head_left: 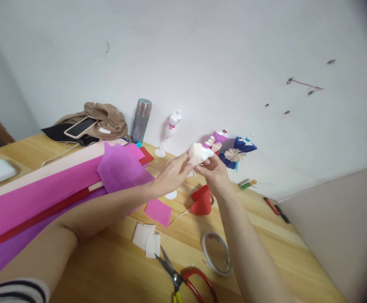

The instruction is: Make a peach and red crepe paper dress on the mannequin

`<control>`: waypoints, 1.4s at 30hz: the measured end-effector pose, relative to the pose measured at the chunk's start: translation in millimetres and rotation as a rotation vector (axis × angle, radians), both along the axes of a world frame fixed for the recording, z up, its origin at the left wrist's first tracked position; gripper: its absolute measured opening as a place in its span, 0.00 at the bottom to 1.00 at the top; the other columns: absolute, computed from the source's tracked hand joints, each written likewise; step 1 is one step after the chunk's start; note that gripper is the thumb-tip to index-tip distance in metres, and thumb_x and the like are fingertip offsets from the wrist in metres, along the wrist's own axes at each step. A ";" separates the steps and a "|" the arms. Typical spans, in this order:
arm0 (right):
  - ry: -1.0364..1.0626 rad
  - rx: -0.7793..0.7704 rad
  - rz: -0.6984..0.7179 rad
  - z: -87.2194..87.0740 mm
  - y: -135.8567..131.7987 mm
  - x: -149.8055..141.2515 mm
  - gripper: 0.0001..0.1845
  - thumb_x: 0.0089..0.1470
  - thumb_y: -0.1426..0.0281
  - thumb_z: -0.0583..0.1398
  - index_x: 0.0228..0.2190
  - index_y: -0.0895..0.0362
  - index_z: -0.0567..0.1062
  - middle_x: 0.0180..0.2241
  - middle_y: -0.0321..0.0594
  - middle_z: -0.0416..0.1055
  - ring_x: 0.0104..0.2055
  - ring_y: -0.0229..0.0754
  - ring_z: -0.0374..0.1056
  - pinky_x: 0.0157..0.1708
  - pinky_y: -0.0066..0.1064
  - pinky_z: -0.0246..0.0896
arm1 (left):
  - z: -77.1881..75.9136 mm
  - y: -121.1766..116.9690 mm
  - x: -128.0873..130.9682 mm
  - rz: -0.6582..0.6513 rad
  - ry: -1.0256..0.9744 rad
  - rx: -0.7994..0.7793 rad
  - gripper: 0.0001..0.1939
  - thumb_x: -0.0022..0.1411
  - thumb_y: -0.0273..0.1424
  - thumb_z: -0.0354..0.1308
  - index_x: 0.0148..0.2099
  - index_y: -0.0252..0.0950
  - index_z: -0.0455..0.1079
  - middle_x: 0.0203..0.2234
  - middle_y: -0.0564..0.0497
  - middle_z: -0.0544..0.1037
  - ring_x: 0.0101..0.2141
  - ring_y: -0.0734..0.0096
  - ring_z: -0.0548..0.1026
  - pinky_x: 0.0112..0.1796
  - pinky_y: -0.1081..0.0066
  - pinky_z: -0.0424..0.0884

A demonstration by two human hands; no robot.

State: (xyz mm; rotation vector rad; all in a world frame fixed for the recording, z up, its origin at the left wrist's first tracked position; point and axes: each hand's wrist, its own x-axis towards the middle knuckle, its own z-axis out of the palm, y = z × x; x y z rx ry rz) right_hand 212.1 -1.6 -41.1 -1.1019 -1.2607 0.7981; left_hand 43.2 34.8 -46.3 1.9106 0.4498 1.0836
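Observation:
A small white mannequin [206, 154] is raised above the table between my two hands. My right hand [214, 171] is closed around its right side. The thumb and fingers of my left hand [175, 169] pinch a piece of cream paper [196, 152] that lies against the mannequin's front. A second white mannequin [173, 122] with a pink band stands on a round base by the wall. Behind my right hand are a mannequin in purple paper [221, 137] and one dressed in dark blue pleated paper [247, 145] with a cream paper fan [235, 155].
Purple paper [123, 168] and magenta paper [60, 185] sheets cover the table's left. Scissors [178, 277], a tape roll [216, 253], white paper pieces [147, 240] and red paper [201, 201] lie nearer. A thermos [142, 120] and a phone [81, 127] are at the back.

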 end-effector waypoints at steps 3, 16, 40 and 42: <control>0.044 -0.006 -0.009 -0.7 0.1 0.1 0.27 0.36 0.65 0.74 0.41 0.48 0.76 0.36 0.35 0.79 0.34 0.43 0.73 0.38 0.38 0.69 | -6.9 5.8 8.3 -0.081 -0.117 -0.144 0.15 0.69 0.38 0.50 0.48 0.34 0.70 0.40 0.49 0.78 0.41 0.68 0.74 0.43 0.71 0.69; 0.038 0.055 -0.034 -4.9 4.5 0.3 0.23 0.35 0.62 0.75 0.35 0.50 0.77 0.31 0.33 0.78 0.31 0.41 0.72 0.34 0.33 0.69 | -14.6 12.8 20.6 0.096 -0.047 -0.062 0.13 0.66 0.38 0.51 0.38 0.33 0.69 0.34 0.47 0.74 0.40 0.63 0.72 0.43 0.64 0.69; 0.036 -0.034 -0.074 -4.4 10.6 7.2 0.16 0.33 0.67 0.74 0.25 0.51 0.75 0.24 0.31 0.74 0.27 0.40 0.70 0.33 0.35 0.68 | -7.6 63.1 14.5 -0.451 0.020 -0.323 0.19 0.64 0.38 0.57 0.53 0.32 0.73 0.41 0.46 0.78 0.40 0.67 0.75 0.43 0.68 0.69; 0.056 -0.042 -0.076 -4.1 10.5 7.5 0.16 0.32 0.67 0.74 0.25 0.51 0.75 0.24 0.31 0.74 0.27 0.40 0.70 0.32 0.34 0.68 | -11.5 62.0 18.9 -0.482 -0.019 -0.336 0.22 0.65 0.40 0.57 0.57 0.33 0.71 0.47 0.44 0.78 0.47 0.62 0.74 0.50 0.63 0.68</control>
